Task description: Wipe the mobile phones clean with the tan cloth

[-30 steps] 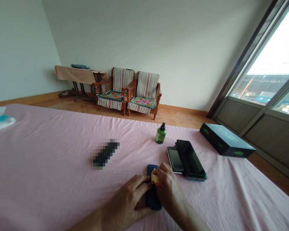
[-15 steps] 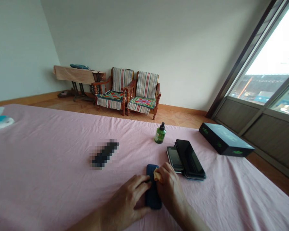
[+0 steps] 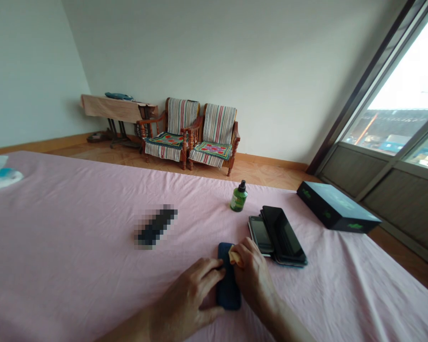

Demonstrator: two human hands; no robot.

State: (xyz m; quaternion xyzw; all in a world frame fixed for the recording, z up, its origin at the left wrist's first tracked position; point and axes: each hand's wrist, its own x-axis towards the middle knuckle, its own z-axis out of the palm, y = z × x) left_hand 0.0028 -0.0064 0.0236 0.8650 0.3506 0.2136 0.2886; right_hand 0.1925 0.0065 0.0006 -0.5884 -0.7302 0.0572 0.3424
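Observation:
A dark blue phone or phone case [image 3: 229, 294] lies on the pink sheet in front of me. My left hand [image 3: 196, 289] steadies it from the left, fingertips on its upper left side and thumb by its lower left edge. Closed around a small crumpled yellow cloth [image 3: 235, 257], my right hand [image 3: 250, 268] presses on the upper right part of the same item. Just beyond that hand, a smaller phone [image 3: 260, 232] lies beside and partly under a black tablet [image 3: 284, 235]. A green bottle with a black pump top [image 3: 238, 198] stands farther back.
On the pink sheet [image 3: 74, 228], a blurred-out dark oblong item [image 3: 157, 227] lies to the left. A black box [image 3: 337, 206] sits at the right edge, and a white-and-blue tissue pack [image 3: 3, 179] at the far left. Two wooden chairs [image 3: 214, 148] stand beyond.
The view has shifted very slightly. Both hands keep nearly the same places on the dark blue item, and the cloth stays in the right hand.

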